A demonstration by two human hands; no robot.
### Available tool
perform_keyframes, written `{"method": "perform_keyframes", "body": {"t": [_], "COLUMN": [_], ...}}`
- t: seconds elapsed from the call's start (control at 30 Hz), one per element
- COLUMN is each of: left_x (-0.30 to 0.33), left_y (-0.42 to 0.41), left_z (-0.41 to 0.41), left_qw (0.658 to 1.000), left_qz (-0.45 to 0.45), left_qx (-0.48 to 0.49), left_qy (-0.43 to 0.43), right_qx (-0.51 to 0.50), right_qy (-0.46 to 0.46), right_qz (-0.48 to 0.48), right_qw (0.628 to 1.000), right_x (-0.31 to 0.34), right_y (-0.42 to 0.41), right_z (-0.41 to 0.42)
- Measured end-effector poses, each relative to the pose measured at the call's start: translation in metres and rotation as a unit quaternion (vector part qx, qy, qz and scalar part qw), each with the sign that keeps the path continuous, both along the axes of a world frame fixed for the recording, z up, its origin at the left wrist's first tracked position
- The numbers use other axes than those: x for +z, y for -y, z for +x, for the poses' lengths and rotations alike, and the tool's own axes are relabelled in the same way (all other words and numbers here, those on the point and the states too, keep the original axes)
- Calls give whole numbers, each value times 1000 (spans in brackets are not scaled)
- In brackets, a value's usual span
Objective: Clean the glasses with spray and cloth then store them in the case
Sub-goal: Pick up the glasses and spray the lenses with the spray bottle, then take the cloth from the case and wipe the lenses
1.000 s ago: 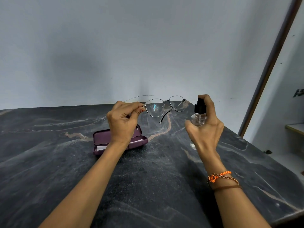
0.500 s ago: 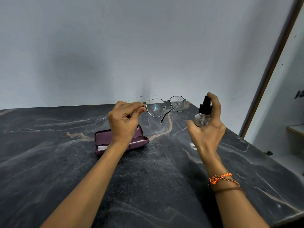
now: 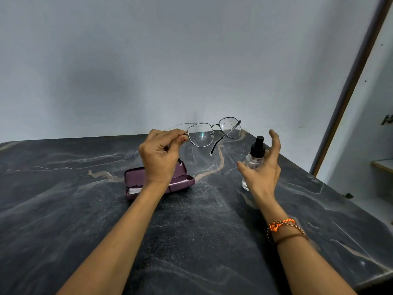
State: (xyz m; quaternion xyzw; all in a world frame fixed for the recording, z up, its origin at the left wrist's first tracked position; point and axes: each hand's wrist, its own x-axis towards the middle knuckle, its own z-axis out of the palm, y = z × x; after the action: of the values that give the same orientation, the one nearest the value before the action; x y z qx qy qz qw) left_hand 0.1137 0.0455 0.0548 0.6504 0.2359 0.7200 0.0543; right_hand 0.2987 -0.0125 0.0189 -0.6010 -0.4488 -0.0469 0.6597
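Observation:
My left hand [image 3: 160,155] pinches the thin metal-framed glasses [image 3: 214,134] at the left hinge and holds them up above the table, temples unfolded. Fine droplets speckle both lenses. The clear spray bottle [image 3: 254,159] with a black pump top stands upright to the right, its base on or just above the table. My right hand [image 3: 262,170] is beside it, fingers stretched up and apart, off the pump, with the thumb still against the glass. The purple glasses case [image 3: 182,183] lies open behind my left wrist, with something white [image 3: 134,190] inside, perhaps the cloth.
Everything sits on a dark marble table [image 3: 191,231] pushed against a pale wall. The table's right edge runs diagonally past my right forearm. Beyond it stands a dark door frame [image 3: 348,88], and a shelf [image 3: 382,163] at the far right.
My right hand lowered the bottle and spread its fingers, with the index finger lifted off the pump. More droplets show on the right lens. The left hand has hardly moved with the glasses.

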Motion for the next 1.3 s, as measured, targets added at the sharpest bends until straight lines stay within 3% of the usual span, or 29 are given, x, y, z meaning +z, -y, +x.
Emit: {"method": "perform_keyframes", "body": {"t": [0.57,0.77,1.0,1.1,1.2,1.3], "left_x": [4,19,21,20,13,7], "left_y": [-5,16,23,18,10,1], "left_z": [-4,-25,-80,-104,-121,-129], "left_qw": [998,996,991,991,991,990], "left_qz": [29,83,92,72,44,11], "left_qx": [7,33,91,92,96,101], "left_qy": [46,6,16,60,77,103], "right_qx": [-36,-78,-161,-128,-60,31], "right_qy": [10,22,39,94,221,304], "right_qz": [-48,-65,55,106,158,125], "right_qw": [998,995,985,982,960,944], "right_x": [-8,-8,4,7,9,11], "right_y": [-4,0,10,12,10,4], "right_z": [6,-2,-14,-28,-45,-65]}}
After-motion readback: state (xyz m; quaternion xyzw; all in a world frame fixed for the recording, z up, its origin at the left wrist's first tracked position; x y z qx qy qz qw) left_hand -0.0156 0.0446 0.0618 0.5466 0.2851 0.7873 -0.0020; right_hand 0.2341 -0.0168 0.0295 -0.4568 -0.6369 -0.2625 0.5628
